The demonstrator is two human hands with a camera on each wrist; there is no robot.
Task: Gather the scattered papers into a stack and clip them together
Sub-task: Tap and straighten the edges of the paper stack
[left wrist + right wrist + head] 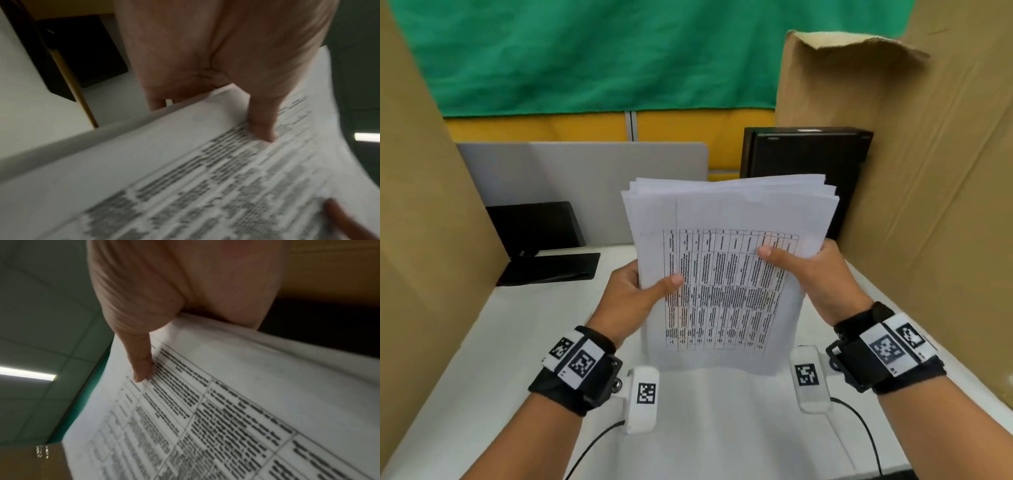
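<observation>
A stack of white papers (726, 260) with a printed table on the top sheet stands nearly upright, its lower edge down at the white table (493, 342). The sheets' top edges are uneven. My left hand (635, 291) grips the stack's left edge, thumb on the front, fingers behind. My right hand (808, 267) grips the right edge the same way. The left wrist view shows my left hand (226, 68) with its thumb pressed on the papers (185, 186). In the right wrist view my right hand (164, 296) has its thumb on the papers (236, 410). No clip is in view.
Cardboard walls (424, 212) enclose the table left and right. A black folder-like object (541, 240) lies at the back left. A black box (804, 161) stands behind the papers. A grey panel (585, 171) runs along the back.
</observation>
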